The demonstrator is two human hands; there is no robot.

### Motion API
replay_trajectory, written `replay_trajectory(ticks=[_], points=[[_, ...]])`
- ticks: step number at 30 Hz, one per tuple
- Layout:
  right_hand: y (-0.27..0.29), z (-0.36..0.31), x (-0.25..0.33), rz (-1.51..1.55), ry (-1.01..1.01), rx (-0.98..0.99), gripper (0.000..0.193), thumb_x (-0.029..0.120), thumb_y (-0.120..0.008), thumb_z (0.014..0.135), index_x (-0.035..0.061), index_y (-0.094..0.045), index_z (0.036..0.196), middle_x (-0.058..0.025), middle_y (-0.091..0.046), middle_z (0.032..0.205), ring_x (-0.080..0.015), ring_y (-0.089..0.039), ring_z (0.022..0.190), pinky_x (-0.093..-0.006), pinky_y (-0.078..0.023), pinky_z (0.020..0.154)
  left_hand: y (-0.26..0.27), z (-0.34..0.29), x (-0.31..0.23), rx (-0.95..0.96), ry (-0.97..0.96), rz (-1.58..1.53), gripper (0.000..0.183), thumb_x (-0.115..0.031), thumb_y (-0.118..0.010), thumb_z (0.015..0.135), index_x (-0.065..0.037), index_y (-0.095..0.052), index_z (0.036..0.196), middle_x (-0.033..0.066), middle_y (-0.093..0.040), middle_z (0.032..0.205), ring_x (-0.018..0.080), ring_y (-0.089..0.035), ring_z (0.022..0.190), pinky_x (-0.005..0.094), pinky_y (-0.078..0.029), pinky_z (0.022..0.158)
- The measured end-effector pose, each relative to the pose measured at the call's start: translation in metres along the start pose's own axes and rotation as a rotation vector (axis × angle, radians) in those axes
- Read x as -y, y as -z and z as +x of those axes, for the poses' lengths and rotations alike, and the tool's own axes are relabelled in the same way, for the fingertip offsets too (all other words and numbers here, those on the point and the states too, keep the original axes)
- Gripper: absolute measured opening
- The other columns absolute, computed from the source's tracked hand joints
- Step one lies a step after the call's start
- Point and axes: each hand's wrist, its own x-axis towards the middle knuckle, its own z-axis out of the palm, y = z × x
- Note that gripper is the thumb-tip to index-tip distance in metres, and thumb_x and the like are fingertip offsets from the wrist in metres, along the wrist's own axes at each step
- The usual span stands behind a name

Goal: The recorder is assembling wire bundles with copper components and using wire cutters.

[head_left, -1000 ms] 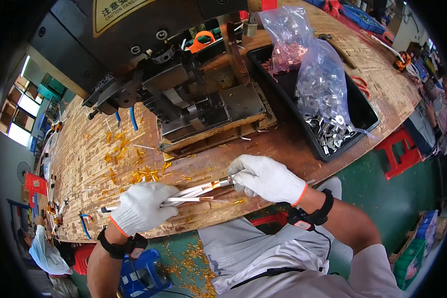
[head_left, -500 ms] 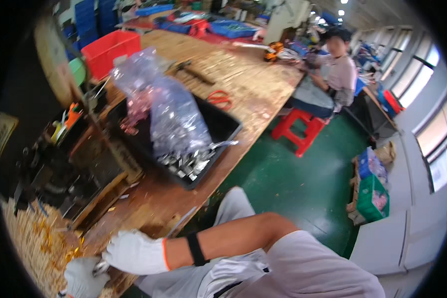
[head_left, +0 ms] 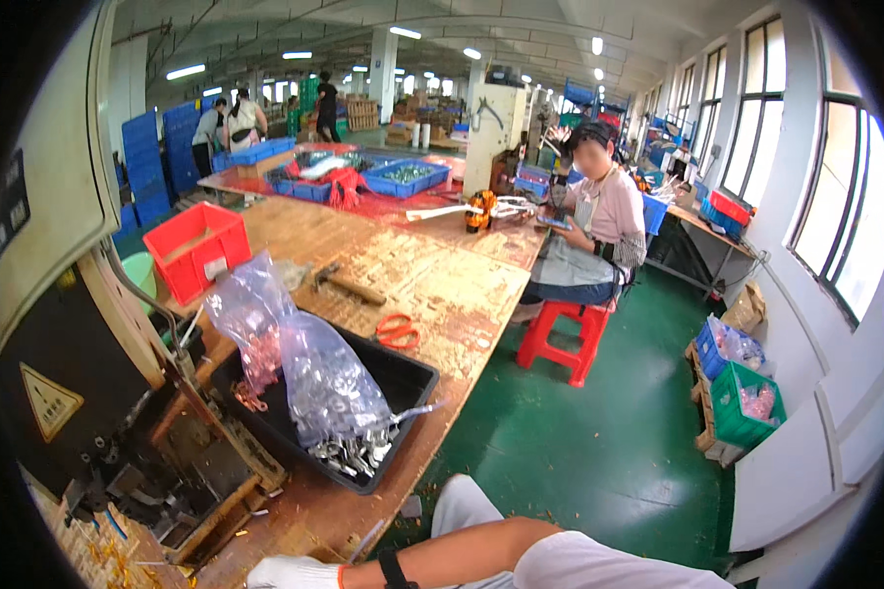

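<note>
My right hand (head_left: 295, 572), in a white glove with an orange cuff, shows only in part at the bottom edge, over the near side of the wooden table (head_left: 309, 515). Its fingers are cut off from view, so whether it grips anything is hidden. My left hand is out of the picture. Beyond the right hand stands a black tray (head_left: 432, 385). A clear plastic bag (head_left: 329, 378) in it spills small silver metal parts (head_left: 359, 454). Beside that lies another clear bag (head_left: 250, 304) with copper-coloured parts.
A machine (head_left: 59, 334) stands at the left. Behind the tray are a hammer (head_left: 356, 287), red-handled scissors (head_left: 397, 332) and a red bin (head_left: 198, 250). A seated co-worker (head_left: 609, 216) is on a red stool (head_left: 565, 339) to the right. Crates (head_left: 746, 402) line the wall.
The view has tilted up, showing more of the hall. My left hand has dropped out of the picture, and my right hand now sits lower, mostly cut off.
</note>
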Motion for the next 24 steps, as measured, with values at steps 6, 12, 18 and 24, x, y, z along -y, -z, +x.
replay_trajectory(ticks=[6, 12, 18, 24], points=[[0.007, 0.0, 0.006, 0.667, -0.339, 0.017, 0.023, 0.021, -0.062, 0.098, 0.0033, -0.075, 0.089, -0.0063, -0.073, 0.076, -0.016, -0.071, 0.069, -0.0318, -0.057, 0.062, 0.002, 0.011, -0.005, 0.007, 0.04, 0.032, 0.033, -0.033, -0.077, 0.081, -0.006, -0.07, 0.1, 0.0213, -0.07, 0.087, 0.043, -0.068, 0.084, 0.0506, -0.053, 0.074], [0.006, -0.001, 0.013, -0.07, 0.071, -0.214, 0.025, 0.03, -0.06, 0.098, 0.009, -0.073, 0.095, -0.0131, -0.071, 0.077, -0.0289, -0.069, 0.067, -0.0411, -0.055, 0.06, 0.006, 0.007, 0.004, -0.05, 0.005, -0.059, 0.036, -0.031, -0.077, 0.082, -0.006, -0.072, 0.107, 0.0218, -0.071, 0.089, 0.0424, -0.069, 0.083, 0.0494, -0.054, 0.074], [-0.034, -0.006, -0.012, -0.617, 0.471, -0.348, 0.02, 0.034, -0.061, 0.096, 0.0157, -0.068, 0.094, -0.0097, -0.062, 0.071, -0.0309, -0.061, 0.06, -0.0436, -0.048, 0.052, -0.001, -0.004, 0.01, 0.045, 0.069, -0.031, 0.04, -0.034, -0.075, 0.081, -0.01, -0.073, 0.113, 0.022, -0.072, 0.093, 0.0418, -0.07, 0.088, 0.0495, -0.055, 0.077], [-0.023, -0.002, 0.003, -0.737, 0.459, -0.284, 0.011, 0.023, -0.062, 0.085, 0.0126, -0.064, 0.082, -0.0083, -0.06, 0.073, -0.0274, -0.062, 0.062, -0.0417, -0.047, 0.054, 0.001, -0.002, 0.006, 0.057, 0.071, 0.053, 0.04, -0.037, -0.075, 0.081, -0.007, -0.072, 0.108, 0.0236, -0.071, 0.088, 0.0433, -0.069, 0.084, 0.0508, -0.055, 0.074]])
